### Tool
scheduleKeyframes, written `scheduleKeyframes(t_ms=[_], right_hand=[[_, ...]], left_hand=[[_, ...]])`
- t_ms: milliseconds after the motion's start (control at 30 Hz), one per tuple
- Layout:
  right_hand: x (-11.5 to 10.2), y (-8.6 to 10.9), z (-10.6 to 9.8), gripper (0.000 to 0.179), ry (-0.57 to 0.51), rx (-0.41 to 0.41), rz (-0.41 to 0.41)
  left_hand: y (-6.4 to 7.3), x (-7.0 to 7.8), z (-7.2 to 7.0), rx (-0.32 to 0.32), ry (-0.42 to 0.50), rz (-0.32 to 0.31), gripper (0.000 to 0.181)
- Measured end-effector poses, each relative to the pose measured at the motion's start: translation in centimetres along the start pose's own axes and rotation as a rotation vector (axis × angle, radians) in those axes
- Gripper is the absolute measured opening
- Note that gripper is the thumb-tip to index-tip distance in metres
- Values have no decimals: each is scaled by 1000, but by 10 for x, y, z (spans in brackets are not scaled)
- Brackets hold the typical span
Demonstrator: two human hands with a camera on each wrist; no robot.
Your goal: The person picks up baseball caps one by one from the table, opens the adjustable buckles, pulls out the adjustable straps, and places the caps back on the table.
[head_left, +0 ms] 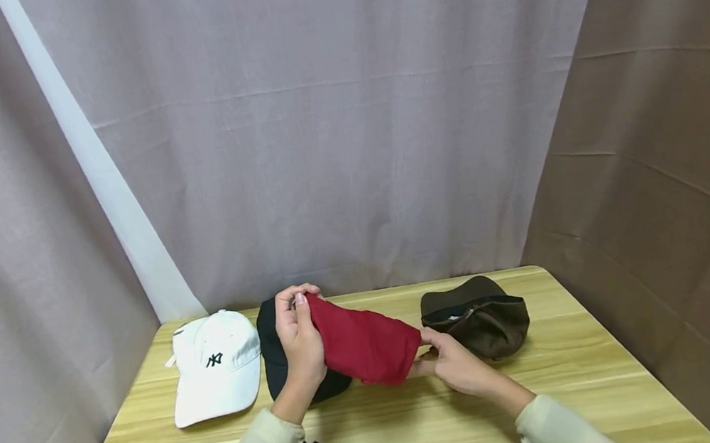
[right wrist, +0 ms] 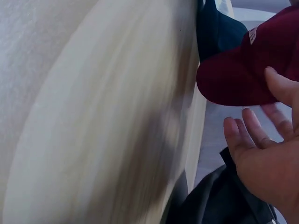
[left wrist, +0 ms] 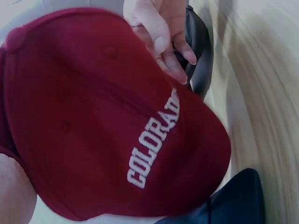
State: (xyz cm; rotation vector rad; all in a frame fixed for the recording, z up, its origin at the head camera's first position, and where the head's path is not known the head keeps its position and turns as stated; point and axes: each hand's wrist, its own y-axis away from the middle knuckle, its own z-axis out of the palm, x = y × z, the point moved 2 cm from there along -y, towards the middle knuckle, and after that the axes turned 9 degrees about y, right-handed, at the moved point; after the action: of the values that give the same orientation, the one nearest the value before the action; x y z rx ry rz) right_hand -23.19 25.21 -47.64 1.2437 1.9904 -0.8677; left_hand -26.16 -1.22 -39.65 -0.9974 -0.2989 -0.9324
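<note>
A red baseball cap (head_left: 366, 338) with white "COLORADO" lettering is held up above the table between both hands. My left hand (head_left: 300, 337) grips its left end, the thumb on the near side. At the cap's right end is my right hand (head_left: 455, 361), with thumb and index finger pinching the edge. The right wrist view shows the other fingers (right wrist: 247, 133) of that hand spread away from the red cap (right wrist: 238, 79). In the left wrist view the lettered front of the cap (left wrist: 112, 116) fills much of the picture and hides most of the left hand.
On the wooden table (head_left: 376, 440) a white cap (head_left: 221, 363) with a dark logo lies at left. Beside it is a black cap (head_left: 272, 351), partly hidden by my left hand. A dark brown cap (head_left: 486, 319) lies upturned at right. Grey curtains (head_left: 347, 144) stand behind.
</note>
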Motion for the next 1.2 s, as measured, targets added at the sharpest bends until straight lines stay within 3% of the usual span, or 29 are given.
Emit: scheduleKeyframes(t_ms=[200, 300, 433, 533, 633, 767, 867, 967, 1100, 1200], right_hand=[[-5, 1, 0, 30, 2, 97, -2], [-8, 3, -2, 15, -17, 142, 26], [-14, 6, -3, 19, -37, 209, -18], [-19, 8, -4, 9, -114, 226, -87], [-23, 9, -6, 13, -209, 221, -129], [-27, 7, -9, 16, -325, 224, -124], [-27, 3, -11, 13, -412, 242, -74], [-26, -3, -11, 8, -500, 293, 19], [-23, -16, -8, 5, -614, 401, 185], [-20, -27, -5, 10, -639, 460, 308]], left_hand=[[-2, -1, -6, 3, 41, -21, 11], [-2, -3, -13, 18, 17, -39, 18], [0, -4, -23, 7, -75, -74, 29], [2, -4, -30, -10, -148, -108, 29], [4, -4, -38, -6, -219, -139, 25], [6, -4, -49, 6, -363, -195, 31], [8, -6, -57, 17, -431, -252, 36], [9, -7, -62, 34, -441, -281, 36], [9, -8, -65, 47, -427, -280, 33], [10, -9, -65, 48, -414, -285, 30]])
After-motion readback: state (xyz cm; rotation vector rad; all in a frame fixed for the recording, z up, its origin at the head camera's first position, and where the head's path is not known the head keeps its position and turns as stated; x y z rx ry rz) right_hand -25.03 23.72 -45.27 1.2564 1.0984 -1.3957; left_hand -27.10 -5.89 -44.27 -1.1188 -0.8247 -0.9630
